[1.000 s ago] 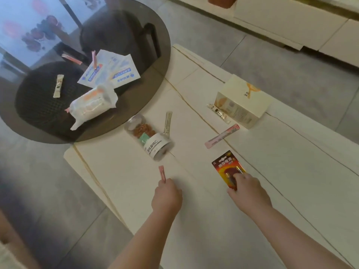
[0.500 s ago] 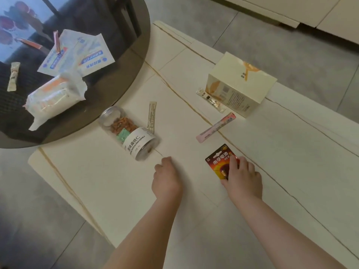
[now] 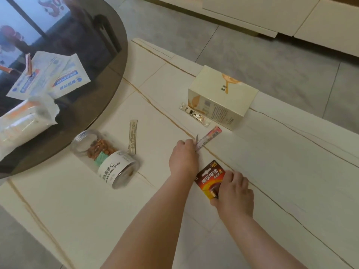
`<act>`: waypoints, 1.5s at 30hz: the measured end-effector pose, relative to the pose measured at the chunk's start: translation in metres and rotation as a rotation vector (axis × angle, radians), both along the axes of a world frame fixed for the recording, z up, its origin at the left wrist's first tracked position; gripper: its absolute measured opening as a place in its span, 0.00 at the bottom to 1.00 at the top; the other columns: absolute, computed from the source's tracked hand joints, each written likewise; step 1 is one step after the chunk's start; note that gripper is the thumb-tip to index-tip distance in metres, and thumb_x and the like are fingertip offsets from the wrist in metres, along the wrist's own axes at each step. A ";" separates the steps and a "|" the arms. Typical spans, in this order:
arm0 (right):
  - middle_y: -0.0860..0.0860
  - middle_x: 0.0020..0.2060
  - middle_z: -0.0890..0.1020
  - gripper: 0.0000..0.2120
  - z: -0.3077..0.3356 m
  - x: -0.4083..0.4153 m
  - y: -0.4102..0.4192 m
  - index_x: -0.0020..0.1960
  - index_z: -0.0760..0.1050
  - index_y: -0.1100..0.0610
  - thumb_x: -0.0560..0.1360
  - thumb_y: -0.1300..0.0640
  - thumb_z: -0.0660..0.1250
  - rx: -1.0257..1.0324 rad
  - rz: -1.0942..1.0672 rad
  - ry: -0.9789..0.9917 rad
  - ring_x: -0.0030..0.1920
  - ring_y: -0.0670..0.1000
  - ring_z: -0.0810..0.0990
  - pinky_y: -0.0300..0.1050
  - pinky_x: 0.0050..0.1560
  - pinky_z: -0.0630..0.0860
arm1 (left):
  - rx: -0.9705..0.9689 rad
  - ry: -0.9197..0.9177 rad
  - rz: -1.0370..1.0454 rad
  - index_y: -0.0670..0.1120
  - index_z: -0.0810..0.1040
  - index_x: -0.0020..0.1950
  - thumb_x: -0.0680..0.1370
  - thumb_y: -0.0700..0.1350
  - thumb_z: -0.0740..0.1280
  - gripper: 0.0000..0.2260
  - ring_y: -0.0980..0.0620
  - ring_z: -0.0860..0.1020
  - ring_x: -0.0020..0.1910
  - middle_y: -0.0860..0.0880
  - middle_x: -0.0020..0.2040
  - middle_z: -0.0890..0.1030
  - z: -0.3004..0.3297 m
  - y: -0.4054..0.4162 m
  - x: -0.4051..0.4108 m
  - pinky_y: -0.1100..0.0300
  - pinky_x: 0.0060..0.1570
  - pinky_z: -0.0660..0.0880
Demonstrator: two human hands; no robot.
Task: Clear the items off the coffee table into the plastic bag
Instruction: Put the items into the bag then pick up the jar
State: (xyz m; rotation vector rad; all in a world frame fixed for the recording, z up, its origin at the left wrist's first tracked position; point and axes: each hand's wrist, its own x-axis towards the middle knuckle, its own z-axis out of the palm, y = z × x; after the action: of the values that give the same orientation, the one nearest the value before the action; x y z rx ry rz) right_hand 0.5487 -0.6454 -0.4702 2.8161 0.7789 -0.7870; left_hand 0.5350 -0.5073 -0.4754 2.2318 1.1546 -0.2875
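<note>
On the white coffee table point(image 3: 291, 171), my left hand point(image 3: 183, 158) is closed around the near end of a pink stick sachet point(image 3: 210, 136). A small sachet tip pokes up from its fingers. My right hand point(image 3: 235, 193) grips the lower edge of a red battery pack point(image 3: 208, 176), which is tilted up off the table. A clear jar of almonds point(image 3: 104, 158) lies on its side to the left. Beside the jar is a beige stick sachet point(image 3: 133, 136). A white stick sachet point(image 3: 194, 114) lies against a cream box point(image 3: 221, 96). No plastic bag is in view.
A round dark glass table point(image 3: 108, 61) overlaps the coffee table's left end. It carries a wipes pack point(image 3: 25, 121), mask packets point(image 3: 50, 78) and small sachets. Grey tiled floor surrounds both tables, and white cabinets point(image 3: 262, 16) run along the far side.
My left hand has moved away from the jar, forward and right, and closed on the pink stick's near end. My right hand has tipped the battery pack up off the table.
</note>
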 end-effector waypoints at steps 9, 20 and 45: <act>0.55 0.69 0.65 0.39 0.000 -0.004 -0.004 0.72 0.54 0.57 0.71 0.44 0.70 0.034 0.009 -0.033 0.69 0.54 0.65 0.47 0.65 0.66 | 0.057 0.080 0.045 0.46 0.73 0.55 0.78 0.45 0.64 0.07 0.48 0.75 0.50 0.47 0.52 0.74 -0.007 -0.012 -0.007 0.53 0.43 0.77; 0.49 0.50 0.76 0.25 0.054 -0.034 -0.039 0.60 0.60 0.55 0.72 0.45 0.69 0.133 -0.151 0.413 0.45 0.50 0.75 0.41 0.40 0.71 | -0.325 0.171 0.206 0.46 0.68 0.42 0.80 0.56 0.57 0.15 0.46 0.78 0.35 0.49 0.39 0.76 0.051 -0.035 -0.112 0.53 0.44 0.79; 0.55 0.53 0.77 0.19 0.354 -0.311 -0.055 0.63 0.66 0.57 0.74 0.68 0.64 0.370 0.142 1.011 0.52 0.53 0.77 0.39 0.43 0.75 | -0.502 -0.471 1.416 0.41 0.75 0.46 0.82 0.56 0.53 0.21 0.54 0.64 0.25 0.50 0.29 0.67 0.372 -0.184 -0.444 0.67 0.18 0.61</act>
State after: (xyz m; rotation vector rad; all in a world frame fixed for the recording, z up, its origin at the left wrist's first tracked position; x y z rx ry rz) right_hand 0.2380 -0.7007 -0.1160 2.4390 1.3100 -2.2786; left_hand 0.0907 -0.6917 -0.1034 0.6385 1.7763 0.4597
